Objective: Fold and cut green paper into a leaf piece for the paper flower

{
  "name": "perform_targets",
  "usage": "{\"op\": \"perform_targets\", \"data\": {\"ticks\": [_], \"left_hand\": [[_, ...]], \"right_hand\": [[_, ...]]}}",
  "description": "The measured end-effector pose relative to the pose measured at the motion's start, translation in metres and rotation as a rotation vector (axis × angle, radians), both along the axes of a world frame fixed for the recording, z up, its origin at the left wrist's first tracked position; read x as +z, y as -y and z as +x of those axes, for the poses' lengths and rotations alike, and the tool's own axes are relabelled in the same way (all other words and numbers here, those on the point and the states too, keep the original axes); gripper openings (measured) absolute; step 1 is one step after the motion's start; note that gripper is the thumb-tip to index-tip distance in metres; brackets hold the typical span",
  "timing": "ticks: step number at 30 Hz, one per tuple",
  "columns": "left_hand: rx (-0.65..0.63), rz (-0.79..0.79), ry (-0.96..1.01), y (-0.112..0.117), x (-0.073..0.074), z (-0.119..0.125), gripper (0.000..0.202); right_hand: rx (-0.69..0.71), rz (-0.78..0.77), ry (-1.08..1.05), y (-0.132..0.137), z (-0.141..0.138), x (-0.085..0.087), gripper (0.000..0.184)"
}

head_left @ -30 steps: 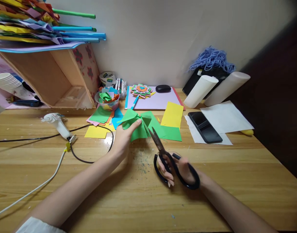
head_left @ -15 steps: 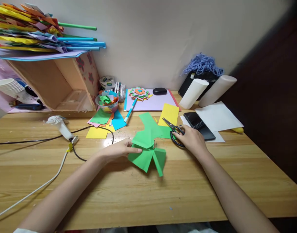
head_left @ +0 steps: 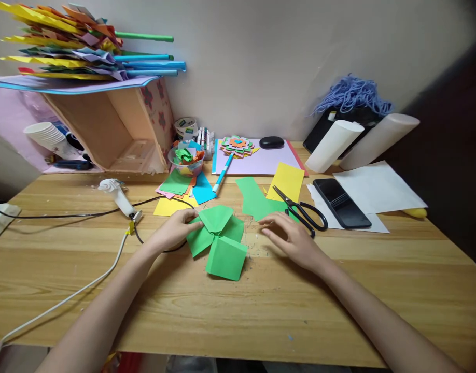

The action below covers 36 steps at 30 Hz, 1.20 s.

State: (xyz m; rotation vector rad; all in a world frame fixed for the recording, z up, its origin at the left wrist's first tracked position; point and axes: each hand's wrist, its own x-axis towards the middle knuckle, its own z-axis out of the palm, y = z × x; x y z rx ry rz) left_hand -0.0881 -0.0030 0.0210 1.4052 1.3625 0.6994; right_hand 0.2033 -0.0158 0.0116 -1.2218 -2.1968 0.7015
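My left hand (head_left: 176,230) pinches the left edge of a cut green paper shape (head_left: 227,259) with several flaps, folded and slit toward its middle. To the right of it, my right hand (head_left: 290,239) hovers over the table with its fingers apart and nothing in them. Black-handled scissors (head_left: 300,210) lie just beyond that hand, across a green paper offcut (head_left: 255,199) and a yellow paper sheet (head_left: 287,181). Small paper scraps are scattered on the wood between the hands.
A white glue gun (head_left: 119,197) with cables stands at the left. Behind are a bowl of paper scraps (head_left: 186,160), a layered paper flower (head_left: 236,146) and a cardboard box (head_left: 101,124). A phone (head_left: 341,203) and white rolls (head_left: 335,145) are at the right.
My right hand has let go of the scissors, which now lie on the papers, and has moved left toward the green shape. The green shape has turned and come away from the offcut.
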Motion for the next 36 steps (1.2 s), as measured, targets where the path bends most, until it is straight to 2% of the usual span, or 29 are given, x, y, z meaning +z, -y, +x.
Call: {"op": "perform_targets", "data": {"ticks": [3,7,10,14,20,27,32,36], "left_hand": [[0.073,0.104,-0.126,0.002,-0.001,-0.008,0.025],[0.084,0.160,-0.229,0.009,0.001,-0.008,0.031],[0.088,0.231,-0.261,0.014,0.005,0.000,0.029],[0.047,0.376,-0.241,0.019,0.009,0.012,0.029],[0.016,0.289,-0.129,0.020,0.006,0.019,0.030],[0.122,0.258,-0.105,0.016,0.006,0.016,0.032],[0.108,0.133,0.145,0.013,0.001,0.016,0.034],[0.061,0.091,0.329,0.014,0.003,0.019,0.030]], "right_hand": [[0.126,-0.015,-0.023,0.009,-0.013,-0.004,0.028],[0.273,0.141,0.014,0.013,-0.022,-0.011,0.045],[0.347,0.274,0.031,0.014,-0.026,-0.015,0.046],[0.355,0.375,0.046,0.017,-0.030,-0.019,0.040],[0.326,0.481,0.000,0.020,-0.037,-0.023,0.034],[0.295,0.497,-0.082,0.022,-0.045,-0.020,0.031],[0.264,0.470,-0.201,0.020,-0.048,-0.007,0.031],[0.302,0.554,-0.222,0.019,-0.044,0.003,0.030]]}}
